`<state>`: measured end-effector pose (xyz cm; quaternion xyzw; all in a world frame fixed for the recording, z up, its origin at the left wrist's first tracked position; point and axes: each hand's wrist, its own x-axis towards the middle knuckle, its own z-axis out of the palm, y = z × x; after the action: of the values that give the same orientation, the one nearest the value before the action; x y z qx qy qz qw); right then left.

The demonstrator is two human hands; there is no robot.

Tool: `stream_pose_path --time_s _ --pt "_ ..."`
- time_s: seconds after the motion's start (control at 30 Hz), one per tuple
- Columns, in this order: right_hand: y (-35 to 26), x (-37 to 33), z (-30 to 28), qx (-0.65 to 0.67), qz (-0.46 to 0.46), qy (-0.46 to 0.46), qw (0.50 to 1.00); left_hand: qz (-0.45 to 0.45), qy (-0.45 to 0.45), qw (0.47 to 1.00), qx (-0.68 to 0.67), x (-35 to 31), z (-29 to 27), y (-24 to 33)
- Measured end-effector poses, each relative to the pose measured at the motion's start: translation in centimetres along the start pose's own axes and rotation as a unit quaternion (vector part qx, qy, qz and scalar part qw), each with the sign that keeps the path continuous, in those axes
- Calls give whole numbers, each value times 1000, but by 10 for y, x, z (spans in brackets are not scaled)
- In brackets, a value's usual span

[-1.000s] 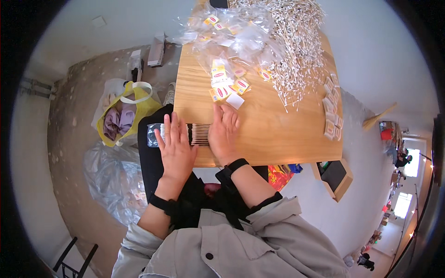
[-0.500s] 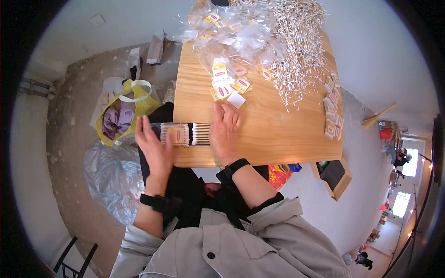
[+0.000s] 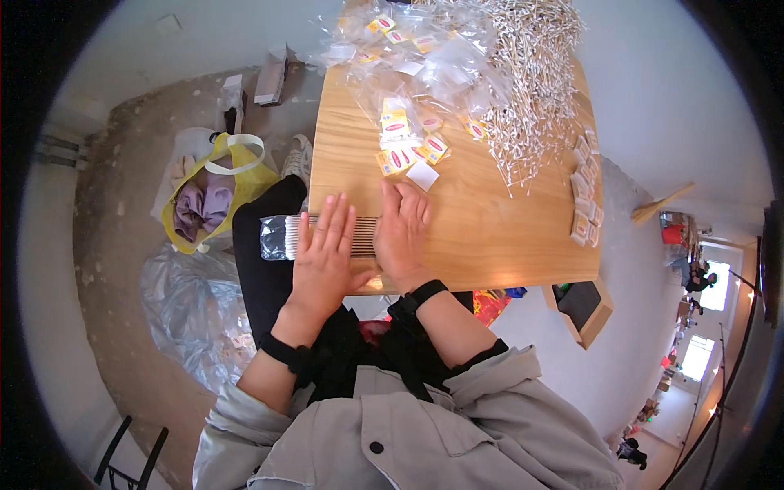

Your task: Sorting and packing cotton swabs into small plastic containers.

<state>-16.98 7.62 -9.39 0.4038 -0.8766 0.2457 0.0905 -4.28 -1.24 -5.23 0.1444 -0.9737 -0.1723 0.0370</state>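
Observation:
A clear plastic pack of cotton swabs (image 3: 364, 235) lies lengthwise near the table's front left, its swabs in neat rows. Its loose plastic end sticks out past the left table edge. My left hand (image 3: 324, 257) rests flat across the pack's middle, fingers stretched and slightly apart, covering the printed card seen there earlier. At the right end, my right hand (image 3: 400, 233) is cupped with bent fingers against the pack; the fingers' undersides are hidden. Just beyond it lie yellow-and-white cards (image 3: 397, 159) and a blank white card (image 3: 422, 175).
A large heap of loose cotton swabs (image 3: 535, 82) covers the far right of the wooden table (image 3: 490, 237). Clear plastic bags (image 3: 441, 61) pile up at the far middle. Several filled small packs (image 3: 585, 192) line the right edge. A yellow bag (image 3: 265, 180) stands on the left.
My left hand has moved right, from the pack's left end onto its middle, and now covers the printed card. My right hand stays at the pack's right end.

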Motion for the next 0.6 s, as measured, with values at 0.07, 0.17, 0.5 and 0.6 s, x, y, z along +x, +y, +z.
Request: stream_pose_path --time_s 0.07,0.17,0.5,0.6 --pt "-1 0 1 -2 -2 13 1000 16 -40 998 49 -4 12 3" --pt "1 0 2 1 -6 18 1000 20 -50 996 70 -7 20 9" --pt "-4 0 4 -3 -4 18 1000 15 -62 996 54 -9 15 7" --pt "-3 2 2 -10 -5 24 1000 -27 7 999 -36 -9 1 -2"
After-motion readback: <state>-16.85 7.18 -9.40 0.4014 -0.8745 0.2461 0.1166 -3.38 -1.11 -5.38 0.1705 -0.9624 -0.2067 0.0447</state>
